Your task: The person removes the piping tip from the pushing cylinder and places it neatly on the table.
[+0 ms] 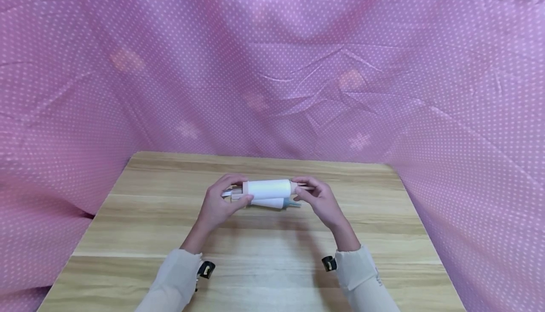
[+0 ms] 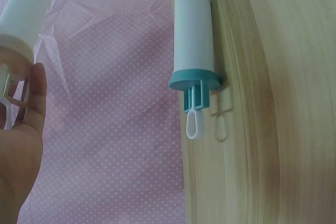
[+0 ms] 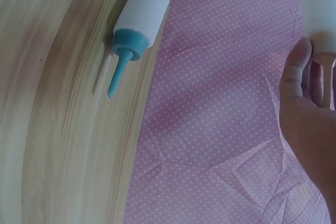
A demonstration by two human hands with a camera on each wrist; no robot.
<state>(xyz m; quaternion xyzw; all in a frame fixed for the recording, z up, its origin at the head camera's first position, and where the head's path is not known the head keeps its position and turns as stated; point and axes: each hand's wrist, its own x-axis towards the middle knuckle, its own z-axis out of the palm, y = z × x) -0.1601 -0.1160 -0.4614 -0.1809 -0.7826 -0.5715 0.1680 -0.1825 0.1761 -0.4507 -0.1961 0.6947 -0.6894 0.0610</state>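
Above the table a white syringe-shaped dispenser with beige ends (image 1: 269, 189) is held level between both hands. My left hand (image 1: 218, 204) grips its plunger end, thumb in front and fingers behind. At the other end my right hand (image 1: 322, 202) holds the beige collar by the slim nozzle, as the right wrist view also shows. A second white dispenser with teal ends (image 2: 193, 32) lies on the table just below, partly hidden by the first in the head view. It has a white loop handle (image 2: 195, 125) and a thin teal nozzle (image 3: 118, 74).
The wood-grain table (image 1: 264, 274) extends to all sides of the hands. Pink dotted cloth (image 1: 272, 90) hangs behind it and along both sides. A small black device (image 1: 206, 269) sits at each wrist by the pale sleeves.
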